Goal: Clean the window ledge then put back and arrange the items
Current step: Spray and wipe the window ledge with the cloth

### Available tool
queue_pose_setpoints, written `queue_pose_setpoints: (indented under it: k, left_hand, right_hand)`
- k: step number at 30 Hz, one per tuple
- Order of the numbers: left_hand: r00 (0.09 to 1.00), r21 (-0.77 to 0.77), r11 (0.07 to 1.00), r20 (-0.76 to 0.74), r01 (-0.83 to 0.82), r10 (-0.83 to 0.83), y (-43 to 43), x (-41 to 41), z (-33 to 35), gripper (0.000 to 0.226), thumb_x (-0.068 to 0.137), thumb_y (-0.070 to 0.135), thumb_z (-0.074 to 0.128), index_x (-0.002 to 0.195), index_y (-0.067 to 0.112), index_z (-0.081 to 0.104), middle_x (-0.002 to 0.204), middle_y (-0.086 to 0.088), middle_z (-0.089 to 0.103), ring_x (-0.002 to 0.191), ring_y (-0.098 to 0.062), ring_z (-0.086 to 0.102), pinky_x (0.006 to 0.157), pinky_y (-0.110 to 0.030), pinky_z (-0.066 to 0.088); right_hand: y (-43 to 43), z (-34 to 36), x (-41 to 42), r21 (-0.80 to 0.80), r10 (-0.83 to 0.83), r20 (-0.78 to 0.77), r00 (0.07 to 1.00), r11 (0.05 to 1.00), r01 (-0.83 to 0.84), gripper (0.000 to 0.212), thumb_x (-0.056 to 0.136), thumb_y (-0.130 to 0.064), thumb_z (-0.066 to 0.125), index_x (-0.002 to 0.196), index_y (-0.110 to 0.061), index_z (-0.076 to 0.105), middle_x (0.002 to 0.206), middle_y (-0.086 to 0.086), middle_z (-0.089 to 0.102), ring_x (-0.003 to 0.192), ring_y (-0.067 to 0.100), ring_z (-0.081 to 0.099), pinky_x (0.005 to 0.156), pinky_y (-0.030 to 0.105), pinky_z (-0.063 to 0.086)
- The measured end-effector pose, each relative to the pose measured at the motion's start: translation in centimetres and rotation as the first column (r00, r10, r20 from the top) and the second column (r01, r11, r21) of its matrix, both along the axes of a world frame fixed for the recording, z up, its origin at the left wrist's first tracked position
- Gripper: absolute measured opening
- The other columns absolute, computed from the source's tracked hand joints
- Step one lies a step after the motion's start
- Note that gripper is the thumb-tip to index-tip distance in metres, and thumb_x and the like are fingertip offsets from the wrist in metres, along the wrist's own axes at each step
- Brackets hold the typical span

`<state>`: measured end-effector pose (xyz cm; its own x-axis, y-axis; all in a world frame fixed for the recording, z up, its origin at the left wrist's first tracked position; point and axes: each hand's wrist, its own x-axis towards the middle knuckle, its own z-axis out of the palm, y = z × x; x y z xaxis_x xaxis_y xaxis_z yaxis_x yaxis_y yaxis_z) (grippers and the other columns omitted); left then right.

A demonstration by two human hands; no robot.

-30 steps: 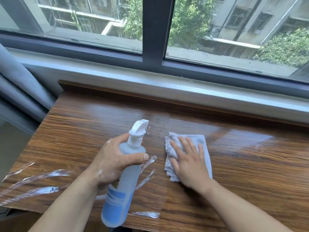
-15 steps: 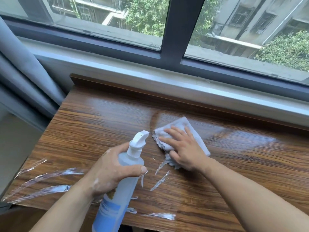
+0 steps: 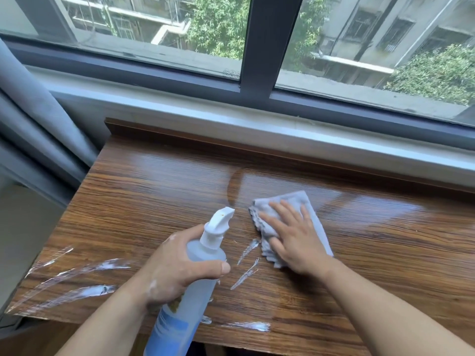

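On the brown wood-grain window ledge (image 3: 154, 201), just below the dark-framed window (image 3: 270, 47), the right hand (image 3: 295, 240) lies palm-down on a folded pale grey cloth (image 3: 303, 199), its fingers (image 3: 280, 209) straight and slightly spread, pressing the fabric flat against the wood. Half a second ago the cloth sat almost against the sprayer's tip and the hand was cocked further leftward; now the cloth has slid a little to the right, leaving a gap of bare wood, and the hand points more directly toward the window. The left hand (image 3: 177, 268) is unchanged: it grips a translucent plastic spray bottle with a white trigger head and blue label (image 3: 195, 278), thumb wrapped across the front, the bottle tilted with its nozzle toward the cloth and its base out past the ledge's near edge. White smeared streaks (image 3: 246, 263) lie between bottle and cloth, the upper one touching the cloth's lower left corner, and more streaks cross the ledge's near left corner. A grey curtain (image 3: 38, 111) hangs at the left.
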<state>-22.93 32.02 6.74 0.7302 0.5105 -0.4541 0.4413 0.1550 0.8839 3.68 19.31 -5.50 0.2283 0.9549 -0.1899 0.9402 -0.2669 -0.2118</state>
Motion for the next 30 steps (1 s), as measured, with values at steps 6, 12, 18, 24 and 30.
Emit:
queue_pose_setpoints:
  k: [6, 12, 18, 24, 30]
  left_hand:
    - [0.992, 0.004, 0.996, -0.089, 0.094, -0.093, -0.9, -0.3, -0.3, 0.05, 0.055, 0.049, 0.086, 0.098, 0.027, 0.073, 0.092, -0.013, 0.074, 0.077, -0.023, 0.068, 0.078, -0.043, 0.053]
    - [0.973, -0.017, 0.985, -0.148, 0.174, -0.174, -2.3, -0.8, -1.2, 0.05, 0.056, 0.049, 0.086, 0.098, 0.025, 0.072, 0.081, 0.001, 0.069, 0.074, -0.015, 0.061, 0.076, -0.042, 0.049]
    - [0.967, 0.062, 0.979, -0.18, 0.195, -0.181, -2.6, -1.1, -1.5, 0.059, 0.052, 0.057, 0.082, 0.1, 0.023, 0.072, 0.091, -0.005, 0.07, 0.074, -0.006, 0.058, 0.076, -0.032, 0.045]
    - [0.96, 0.08, 0.971, -0.189, 0.225, -0.207, -2.4, -1.7, -1.3, 0.065, 0.05, 0.062, 0.078, 0.107, 0.031, 0.073, 0.102, -0.001, 0.074, 0.088, -0.016, 0.066, 0.08, -0.026, 0.048]
    - [0.959, 0.042, 0.971, -0.174, 0.236, -0.225, -2.4, -2.2, -1.2, 0.063, 0.052, 0.059, 0.082, 0.112, 0.043, 0.072, 0.103, 0.004, 0.076, 0.092, -0.014, 0.07, 0.087, -0.031, 0.053]
  right_hand:
    - [1.2, -0.1, 5.1, -0.006, -0.287, 0.079, 0.955, 0.958, 0.288, 0.061, 0.092, -0.055, 0.025, 0.15, -0.042, 0.034, 0.161, -0.003, 0.028, 0.149, 0.023, 0.022, 0.118, 0.058, 0.011]
    - [3.9, 0.2, 4.6, 0.0, -0.42, 0.023, 0.907, 0.907, 0.42, 0.055, 0.1, -0.047, 0.037, 0.154, -0.04, 0.027, 0.165, -0.001, 0.018, 0.152, 0.022, 0.011, 0.12, 0.057, -0.001]
    - [-4.6, 0.0, -2.4, 0.004, -0.325, 0.044, 0.945, 0.946, 0.326, 0.058, 0.095, -0.054, 0.026, 0.152, -0.041, 0.029, 0.164, -0.003, 0.02, 0.154, 0.021, 0.009, 0.121, 0.057, 0.003]
    - [-4.6, 0.0, -2.9, -0.048, -0.358, 0.03, 0.933, 0.932, 0.359, 0.066, 0.089, -0.06, 0.017, 0.153, -0.045, 0.025, 0.165, -0.008, 0.014, 0.154, 0.017, 0.003, 0.122, 0.052, -0.004]
    - [2.1, 0.4, -0.3, -0.005, -0.451, -0.02, 0.892, 0.892, 0.451, 0.053, 0.099, -0.045, 0.041, 0.151, -0.041, 0.032, 0.165, -0.004, 0.016, 0.153, 0.02, 0.005, 0.121, 0.057, -0.003]
